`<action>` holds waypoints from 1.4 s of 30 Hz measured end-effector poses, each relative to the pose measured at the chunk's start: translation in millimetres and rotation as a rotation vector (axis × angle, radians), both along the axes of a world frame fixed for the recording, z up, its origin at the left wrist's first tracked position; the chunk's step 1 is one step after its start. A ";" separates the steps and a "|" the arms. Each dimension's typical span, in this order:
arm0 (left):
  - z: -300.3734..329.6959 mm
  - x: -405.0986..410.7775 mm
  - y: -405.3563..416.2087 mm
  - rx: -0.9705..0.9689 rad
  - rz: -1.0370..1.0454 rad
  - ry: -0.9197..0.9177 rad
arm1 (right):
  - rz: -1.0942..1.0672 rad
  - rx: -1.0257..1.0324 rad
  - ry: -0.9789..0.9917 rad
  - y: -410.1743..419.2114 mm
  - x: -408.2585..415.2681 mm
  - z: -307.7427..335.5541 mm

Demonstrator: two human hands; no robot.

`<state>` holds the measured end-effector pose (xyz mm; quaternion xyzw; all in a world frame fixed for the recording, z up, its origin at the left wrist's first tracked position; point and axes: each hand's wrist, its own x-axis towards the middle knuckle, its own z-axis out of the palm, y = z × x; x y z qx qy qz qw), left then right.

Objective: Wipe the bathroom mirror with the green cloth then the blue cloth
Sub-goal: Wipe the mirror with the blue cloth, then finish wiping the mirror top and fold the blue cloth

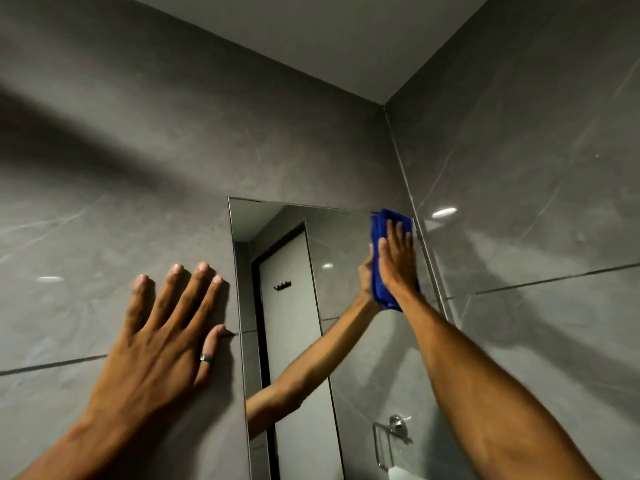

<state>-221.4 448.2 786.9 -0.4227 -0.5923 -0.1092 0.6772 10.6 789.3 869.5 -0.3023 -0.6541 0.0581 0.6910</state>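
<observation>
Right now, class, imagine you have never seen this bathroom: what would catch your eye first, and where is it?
The bright blue cloth stands out most, pressed flat by the right hand against the mirror near its top right corner. Next comes the left hand, fingers spread on the grey tiled wall just left of the mirror, a ring on its thumb.

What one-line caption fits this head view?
Right hand presses the blue cloth to the mirror's top right corner; left hand braces on the wall.
</observation>
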 end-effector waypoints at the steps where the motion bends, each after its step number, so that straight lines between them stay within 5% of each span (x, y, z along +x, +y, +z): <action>1: -0.1 -1.5 0.7 0.001 0.004 0.005 | -0.010 -0.040 0.030 14.4 7.1 -8.8; 9: -0.7 -3.2 1.5 0.002 0.009 0.009 | -0.020 -0.102 0.251 32.4 11.9 -105.5; 15: 3.2 -2.3 -1.0 -0.055 0.023 -0.029 | 0.118 0.213 0.090 -88.6 -62.7 -125.2; 18: 4.9 3.0 -5.5 -0.119 0.019 -0.117 | 0.342 0.158 0.113 -164.2 -100.3 -130.3; 21: 6.0 13.9 -21.5 -0.232 -0.040 -0.259 | 0.697 -0.127 0.328 -232.7 -114.2 -142.5; 25: -8.0 41.8 -57.0 -0.416 -0.535 -0.762 | 1.343 -0.593 0.754 -278.9 -91.7 -176.9; 29: -91.6 83.9 -104.5 -0.365 -0.924 -1.152 | 1.701 -0.822 0.783 -332.4 -43.2 -248.5; 36: -279.7 136.3 -190.9 -0.384 -1.140 -2.225 | 1.490 -1.080 0.713 -428.9 -6.7 -365.5; 42: -467.4 145.2 -300.0 -0.136 -0.949 -2.636 | 1.143 -1.375 0.239 -490.8 0.4 -537.3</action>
